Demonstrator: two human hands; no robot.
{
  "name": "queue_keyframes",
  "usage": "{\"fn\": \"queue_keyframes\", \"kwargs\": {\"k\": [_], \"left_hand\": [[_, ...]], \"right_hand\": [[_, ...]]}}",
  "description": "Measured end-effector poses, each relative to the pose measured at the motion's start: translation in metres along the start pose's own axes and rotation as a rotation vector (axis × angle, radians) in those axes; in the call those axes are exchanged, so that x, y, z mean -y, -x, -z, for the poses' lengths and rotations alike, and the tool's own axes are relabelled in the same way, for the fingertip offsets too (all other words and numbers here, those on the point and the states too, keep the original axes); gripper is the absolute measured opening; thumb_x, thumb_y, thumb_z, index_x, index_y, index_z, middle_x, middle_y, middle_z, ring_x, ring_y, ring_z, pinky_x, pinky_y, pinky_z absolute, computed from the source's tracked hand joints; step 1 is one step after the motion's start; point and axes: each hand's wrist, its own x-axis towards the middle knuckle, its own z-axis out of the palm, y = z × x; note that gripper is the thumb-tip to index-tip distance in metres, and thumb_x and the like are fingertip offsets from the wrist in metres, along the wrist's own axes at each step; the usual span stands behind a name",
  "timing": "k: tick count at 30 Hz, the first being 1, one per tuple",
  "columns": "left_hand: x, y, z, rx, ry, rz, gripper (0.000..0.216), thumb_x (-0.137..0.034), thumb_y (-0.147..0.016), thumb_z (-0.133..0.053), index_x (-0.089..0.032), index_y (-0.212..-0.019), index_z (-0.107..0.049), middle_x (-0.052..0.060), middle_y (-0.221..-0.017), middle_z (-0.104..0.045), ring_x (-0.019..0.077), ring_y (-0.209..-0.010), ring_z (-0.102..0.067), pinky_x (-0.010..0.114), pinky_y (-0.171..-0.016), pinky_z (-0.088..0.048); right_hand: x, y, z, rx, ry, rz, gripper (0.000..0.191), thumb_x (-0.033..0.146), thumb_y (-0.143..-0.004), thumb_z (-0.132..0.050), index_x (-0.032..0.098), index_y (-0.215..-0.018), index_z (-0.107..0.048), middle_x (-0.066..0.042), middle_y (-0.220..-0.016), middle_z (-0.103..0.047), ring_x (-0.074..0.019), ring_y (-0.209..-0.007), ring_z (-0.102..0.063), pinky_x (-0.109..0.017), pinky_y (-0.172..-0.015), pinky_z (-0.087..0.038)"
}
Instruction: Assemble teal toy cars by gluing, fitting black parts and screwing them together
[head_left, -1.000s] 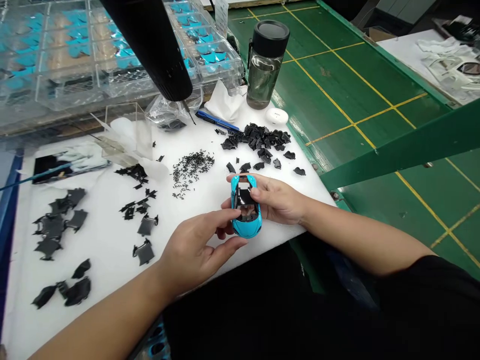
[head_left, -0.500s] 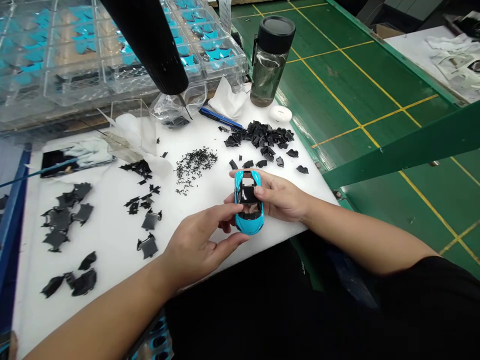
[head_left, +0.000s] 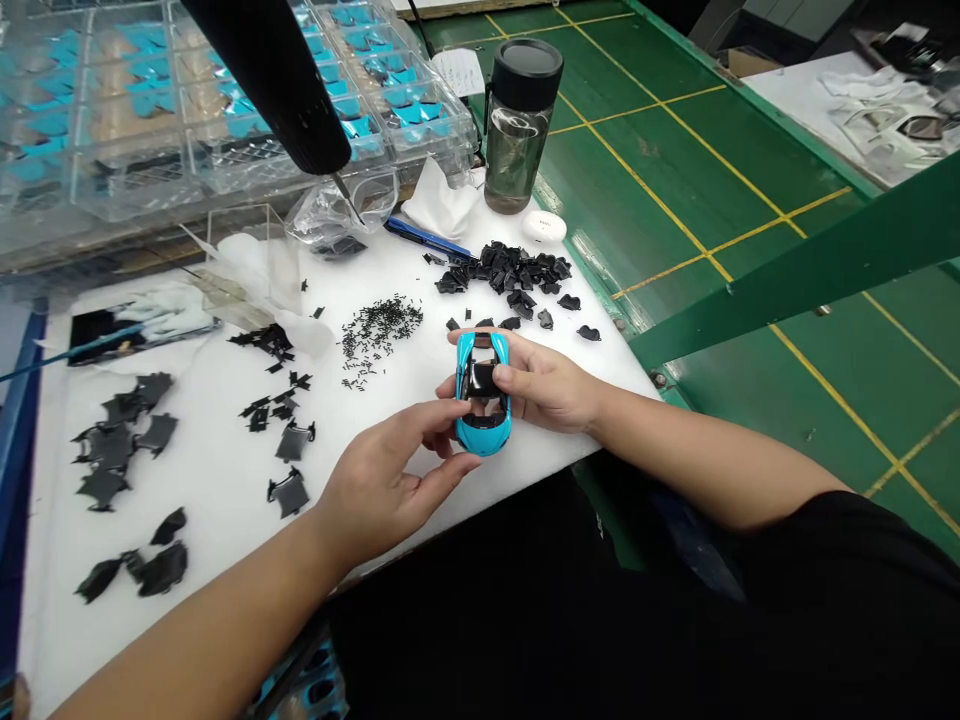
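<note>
Left hand [head_left: 390,480] reaches in from the lower left in a narrow pinch, its index fingertip [head_left: 459,410] against the side of a glossy turquoise toy car body [head_left: 484,435]. The right hand [head_left: 544,385] comes from the right and grips the car's far half, with its thumb [head_left: 506,378] lying over a black part in the open roof. The car sits between both hands above a white foam sheet [head_left: 225,500], and whether it touches the sheet cannot be told. Against the view half a second earlier, the whole scene sits slightly further left and up, while the grip looks the same.

Beyond the hands, clear plastic compartment trays [head_left: 135,175] hold many turquoise pieces. A crumpled clear plastic bag [head_left: 337,215] holds dark parts, and a clear bottle with a black lid [head_left: 517,150] holds liquid. On the foam, a heap of matte black plastic pieces [head_left: 506,270] lies just beyond the car, beside a scatter of tiny black pins [head_left: 379,335]. More black pieces [head_left: 112,450] lie to the left. A black tapered nozzle [head_left: 262,80] hangs over the trays.
</note>
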Motion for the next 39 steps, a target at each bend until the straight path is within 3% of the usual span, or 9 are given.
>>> {"fn": "queue_keyframes", "kwargs": {"k": [6, 11, 14, 20, 25, 31, 39], "left_hand": [[-0.0002, -0.0001, 0.0, 0.012, 0.042, 0.048, 0.044, -0.019, -0.084, -0.073, -0.022, -0.124, -0.054, 0.001, -0.094, -0.069, 0.009, -0.073, -0.065, 0.023, -0.078, -0.057], [0.0029, 0.0012, -0.0003, 0.064, 0.245, 0.144, 0.049, -0.019, -0.085, -0.071, -0.023, -0.129, -0.05, 0.004, -0.1, -0.067, 0.0133, -0.079, -0.065, 0.029, -0.077, -0.057], [0.0031, 0.0016, -0.0016, 0.036, 0.313, 0.186, 0.042, -0.019, -0.088, -0.065, -0.022, -0.126, -0.048, 0.003, -0.091, -0.065, 0.0148, -0.081, -0.063, 0.031, -0.078, -0.055], [-0.0013, -0.0008, -0.0071, -0.041, 0.246, 0.3, 0.035, -0.025, -0.087, -0.068, -0.023, -0.115, -0.047, -0.005, -0.073, -0.053, 0.0106, -0.066, -0.054, 0.024, -0.063, -0.048], [0.0004, 0.0003, -0.0079, -0.033, 0.224, 0.356, 0.028, -0.028, -0.09, -0.064, -0.023, -0.112, -0.048, -0.003, -0.077, -0.055, 0.0113, -0.07, -0.057, 0.024, -0.064, -0.049], [0.0054, 0.0042, -0.0081, 0.026, 0.359, 0.289, 0.025, -0.024, -0.098, -0.049, -0.023, -0.123, -0.045, 0.001, -0.085, -0.06, 0.0134, -0.075, -0.062, 0.029, -0.072, -0.053], [0.0054, 0.0059, -0.0095, 0.026, 0.407, 0.27, 0.026, -0.022, -0.098, -0.049, -0.023, -0.123, -0.047, 0.002, -0.086, -0.061, 0.0141, -0.075, -0.063, 0.03, -0.073, -0.053]], "right_hand": [[-0.001, -0.0005, 0.0006, -0.002, -0.01, 0.01, 0.065, 0.04, -0.085, -0.076, 0.022, -0.139, -0.044, -0.007, -0.107, -0.074, -0.015, -0.082, -0.071, -0.028, -0.077, -0.058], [-0.0029, -0.0014, 0.0024, 0.0, 0.027, 0.053, 0.064, 0.038, -0.086, -0.076, 0.022, -0.139, -0.045, -0.005, -0.106, -0.073, -0.0139, -0.078, -0.07, -0.027, -0.072, -0.059], [-0.0035, -0.0018, 0.0027, 0.0, 0.056, 0.045, 0.065, 0.04, -0.085, -0.076, 0.023, -0.14, -0.045, -0.006, -0.109, -0.071, -0.0152, -0.081, -0.071, -0.029, -0.074, -0.06], [-0.0047, -0.0021, 0.0014, -0.023, 0.098, 0.029, 0.065, 0.039, -0.084, -0.077, 0.025, -0.138, -0.044, -0.006, -0.114, -0.069, -0.0168, -0.085, -0.07, -0.031, -0.076, -0.061], [-0.0041, -0.0027, 0.0011, 0.003, 0.072, 0.025, 0.063, 0.038, -0.085, -0.076, 0.025, -0.139, -0.043, -0.008, -0.116, -0.069, -0.0177, -0.084, -0.071, -0.03, -0.069, -0.061], [-0.0005, -0.002, 0.0015, -0.041, -0.004, -0.011, 0.062, 0.037, -0.084, -0.077, 0.022, -0.137, -0.047, -0.008, -0.111, -0.072, -0.0153, -0.082, -0.071, -0.028, -0.073, -0.06], [-0.0021, -0.0019, 0.0029, -0.03, -0.045, -0.025, 0.061, 0.038, -0.082, -0.079, 0.022, -0.133, -0.05, -0.008, -0.109, -0.073, -0.0162, -0.082, -0.071, -0.03, -0.075, -0.059]]}}
